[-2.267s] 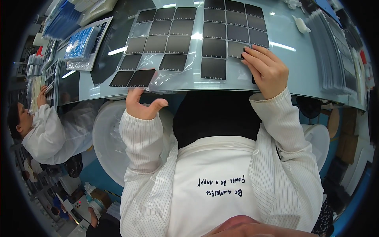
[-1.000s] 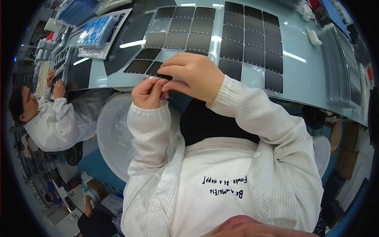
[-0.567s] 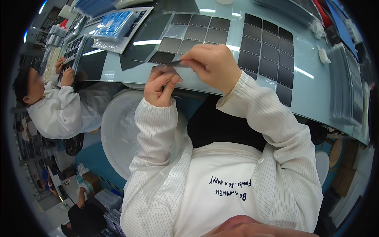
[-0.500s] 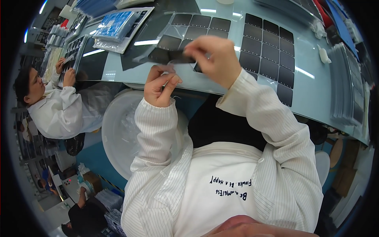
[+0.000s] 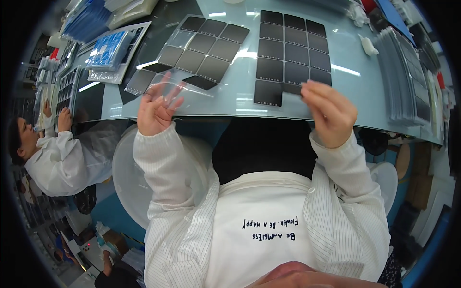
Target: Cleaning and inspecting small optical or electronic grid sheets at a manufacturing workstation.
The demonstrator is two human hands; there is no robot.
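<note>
At the table's near edge, my right hand pinches a dark square panel by its right edge. That panel tilts at the bottom row of a grid of dark square panels, beside the lowest left one. Over to the left, the fingers of my left hand are spread apart. A clear plastic film lies by those fingers; whether they touch it is unclear. Beyond this hand, a clear sheet bearing several dark square panels lies slanted on the glass-topped table.
Blue-and-white plastic packs lie at the left. Stacked clear sleeves stand at the right, near a small white bottle. A large white tub sits below the table edge. A co-worker handles dark sheets at far left.
My right hand has moved right with a dark panel, from near my left hand to the grid. My left hand has gone left and its pinched fingers have spread. The view has shifted.
</note>
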